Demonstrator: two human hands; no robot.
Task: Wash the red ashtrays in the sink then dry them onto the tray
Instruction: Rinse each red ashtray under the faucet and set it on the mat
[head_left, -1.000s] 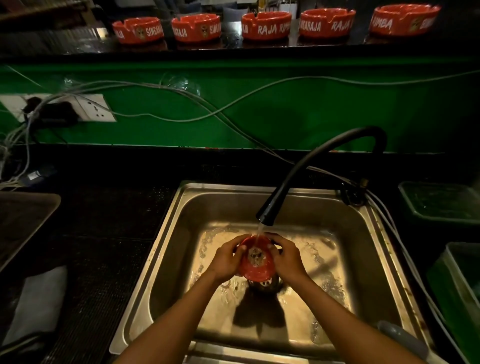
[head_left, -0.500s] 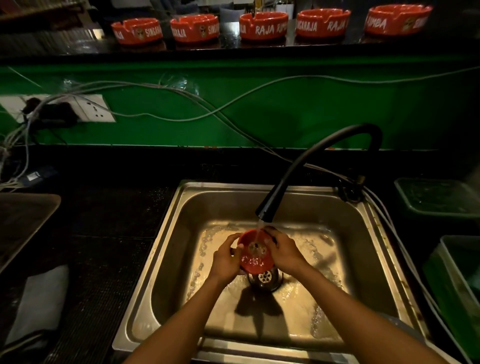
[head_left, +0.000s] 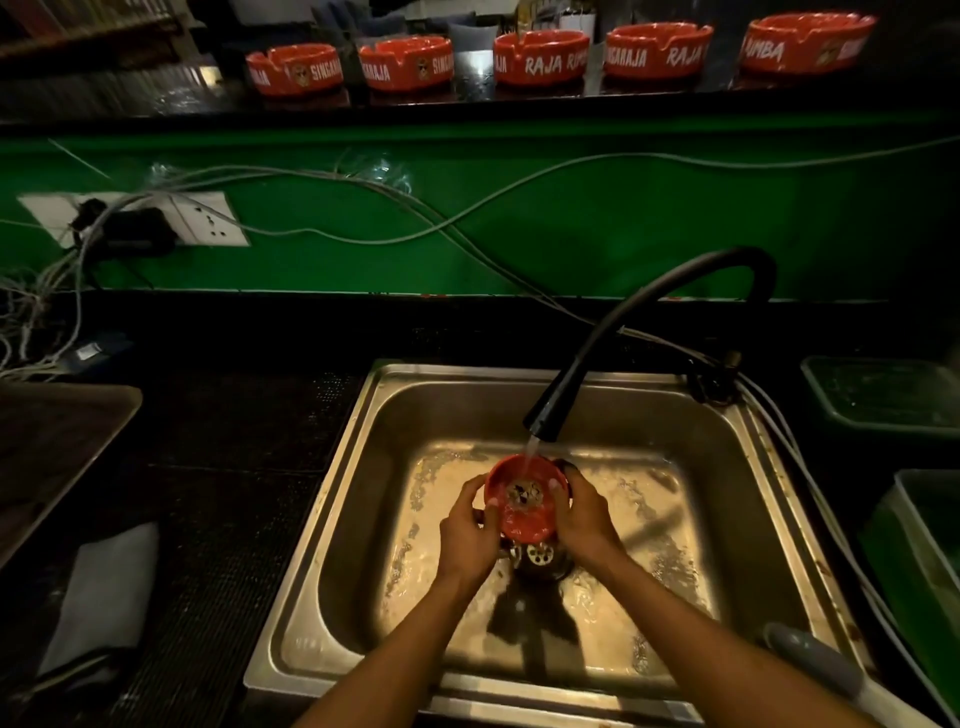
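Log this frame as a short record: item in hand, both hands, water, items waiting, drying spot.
item in hand: red ashtray, tilted under the faucet, above the drain
left hand: grips its left rim
right hand: grips its right rim
water: running into the ashtray bowl
sink: wet floor
items waiting: five red ashtrays on the back ledge
drying spot: tray at left; grey cloth beside it

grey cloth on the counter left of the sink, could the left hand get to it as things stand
Probably not yet: the left hand grips the red ashtray under the tap. Once freed, nothing blocks the way to the grey cloth.
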